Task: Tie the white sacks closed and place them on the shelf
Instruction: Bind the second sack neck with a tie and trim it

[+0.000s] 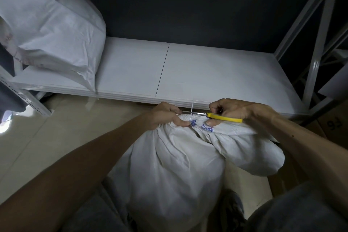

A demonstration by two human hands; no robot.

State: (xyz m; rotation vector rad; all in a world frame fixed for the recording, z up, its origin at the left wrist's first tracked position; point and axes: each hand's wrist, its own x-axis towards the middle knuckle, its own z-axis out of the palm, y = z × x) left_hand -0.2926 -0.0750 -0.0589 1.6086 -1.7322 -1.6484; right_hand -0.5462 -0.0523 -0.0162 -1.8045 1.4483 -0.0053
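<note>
Our sack (169,165) stands on the floor (37,137), just in front of the shelf (207,73), its neck bunched and cinched by a thin white tie (192,106); our left hand (165,114) grips the neck with curled fingers; our right hand (231,109) is closed round yellow-handled scissors (224,117), blades at the tie's loose tail. The risk as we judge it — the blades sit close to our left fingers and the cloth; a low cut could nick either, or sever the loop and free the neck. A second sack (52,30) lies on the shelf's left end.
</note>
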